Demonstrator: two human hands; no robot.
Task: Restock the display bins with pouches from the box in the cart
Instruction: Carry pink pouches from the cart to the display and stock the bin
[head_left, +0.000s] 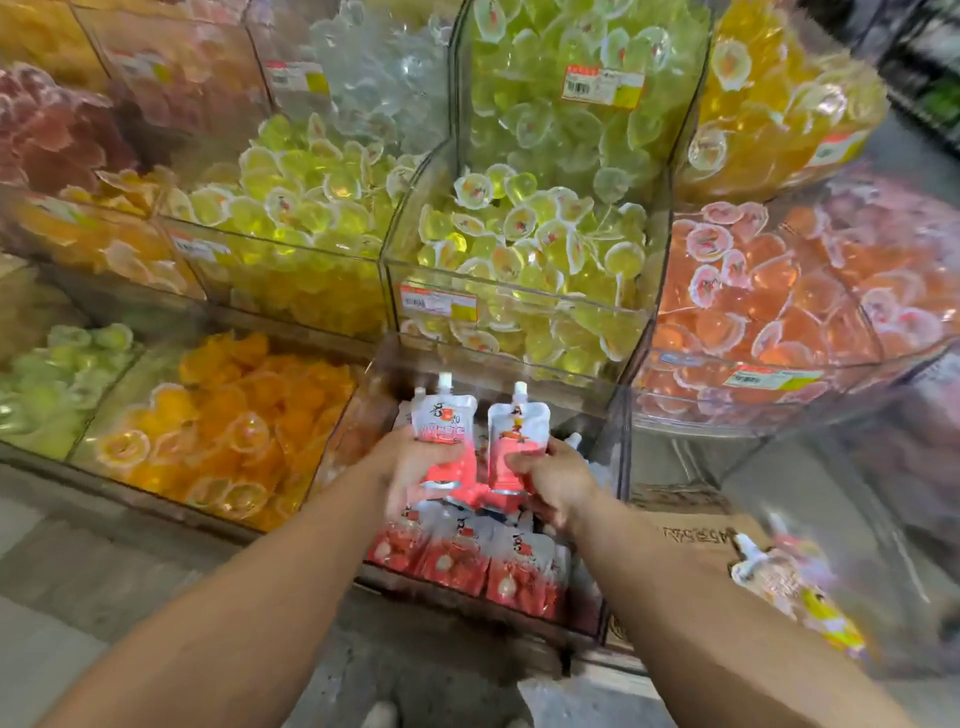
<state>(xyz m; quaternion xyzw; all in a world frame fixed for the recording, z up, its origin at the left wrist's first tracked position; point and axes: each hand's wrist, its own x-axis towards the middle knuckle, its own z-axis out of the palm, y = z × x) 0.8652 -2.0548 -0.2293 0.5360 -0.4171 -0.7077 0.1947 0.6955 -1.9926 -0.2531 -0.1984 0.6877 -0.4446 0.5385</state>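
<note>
Left hand grips red-white pouch, spout at 12 o'clock. Right hand grips second pouch just beside it. Both held over clear low bin; more pouches lie inside, at 6 o'clock of hands. Cardboard box at 3 o'clock.

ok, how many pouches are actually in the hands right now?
2. One pouch in the left hand, one pouch in the right hand, both spout-up over the bin. More could be hidden behind them.
</note>
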